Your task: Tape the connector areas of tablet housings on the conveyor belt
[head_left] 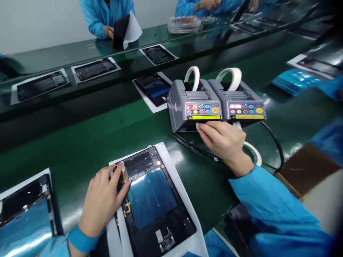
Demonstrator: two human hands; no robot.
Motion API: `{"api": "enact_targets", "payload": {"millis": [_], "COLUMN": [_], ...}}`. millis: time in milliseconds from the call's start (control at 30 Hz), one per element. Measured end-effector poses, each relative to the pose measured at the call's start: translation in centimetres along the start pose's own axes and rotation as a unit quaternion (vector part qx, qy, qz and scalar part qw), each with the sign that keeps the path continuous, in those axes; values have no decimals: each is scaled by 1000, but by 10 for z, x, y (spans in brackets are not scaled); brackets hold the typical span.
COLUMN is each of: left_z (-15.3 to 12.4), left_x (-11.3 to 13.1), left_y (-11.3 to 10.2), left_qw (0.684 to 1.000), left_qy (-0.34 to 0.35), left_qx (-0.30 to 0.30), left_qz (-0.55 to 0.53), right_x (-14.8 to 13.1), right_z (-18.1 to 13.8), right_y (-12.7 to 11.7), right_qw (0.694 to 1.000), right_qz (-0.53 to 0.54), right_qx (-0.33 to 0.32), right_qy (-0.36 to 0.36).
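Observation:
At the left tape dispenser [197, 107], my right hand [223, 142] pinches a small white strip of tape [197, 125] at its front outlet. My left hand [103, 196] lies on the upper left edge of an opened tablet [158, 228], thumb and forefinger apart, touching it near the orange flex cables. A shiny blue film covers the tablet's middle, and its circuit parts are exposed. White paper [178, 178] lies under the tablet. A second tape dispenser [243, 107] stands against the first, with a piece of tape at its outlet.
More opened tablets lie on the green belt, one at the left [24, 207] and one behind [154, 89]. A loose tape roll [253, 153] and black cables [278, 146] lie by the dispensers. Blue films [294, 82] are stacked at right. Co-workers in blue [109, 18] work across the line.

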State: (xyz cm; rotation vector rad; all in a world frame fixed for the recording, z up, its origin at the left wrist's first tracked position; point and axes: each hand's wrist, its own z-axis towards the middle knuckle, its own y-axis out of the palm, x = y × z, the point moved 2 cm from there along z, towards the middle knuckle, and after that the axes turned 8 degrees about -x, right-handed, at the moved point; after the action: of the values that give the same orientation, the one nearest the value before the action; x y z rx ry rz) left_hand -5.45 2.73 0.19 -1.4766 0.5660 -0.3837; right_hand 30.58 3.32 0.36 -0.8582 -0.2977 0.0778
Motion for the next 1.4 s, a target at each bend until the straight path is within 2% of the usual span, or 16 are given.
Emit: {"api": "enact_targets", "payload": {"millis": [100, 200, 300, 400, 467, 567, 733, 900, 1067, 1200, 1400], "left_z": [2, 10, 27, 48, 63, 82, 100, 103, 97, 85, 72], "left_x": [5, 18, 37, 54, 64, 75, 88, 95, 89, 78, 69], "left_y": [-9, -22, -29, -28, -26, -27, -33, -33, -28, -21, -8], "left_qw": [1000, 1000, 996, 993, 991, 987, 978, 964, 959, 968, 977], "left_qy": [8, 29, 60, 66, 80, 130, 197, 254, 284, 249, 177], "left_qx": [1, 5, -6, -27, -38, -48, -63, -62, -7, 30, 23], "left_qz": [3, -8, -63, -99, -98, -75, 2, 41, 16, -22, -117], "right_x": [-1, -14, -43, -68, -71, -62, -49, -55, -56, -60, -75], "right_z": [4, 11, 21, 24, 21, 12, 8, 9, 7, 10, 15], "right_y": [-7, -24, -30, -14, 1, 17, 17, 16, 18, 21, 28], "right_qw": [999, 994, 970, 933, 914, 897, 900, 894, 883, 880, 883], "right_qz": [13, 88, 212, 293, 340, 399, 401, 403, 426, 436, 423], "right_qx": [26, 36, -23, -115, -145, -151, -140, -151, -158, -155, -152], "right_qy": [-27, -53, -117, -174, -167, -113, -100, -123, -114, -107, -138]}}
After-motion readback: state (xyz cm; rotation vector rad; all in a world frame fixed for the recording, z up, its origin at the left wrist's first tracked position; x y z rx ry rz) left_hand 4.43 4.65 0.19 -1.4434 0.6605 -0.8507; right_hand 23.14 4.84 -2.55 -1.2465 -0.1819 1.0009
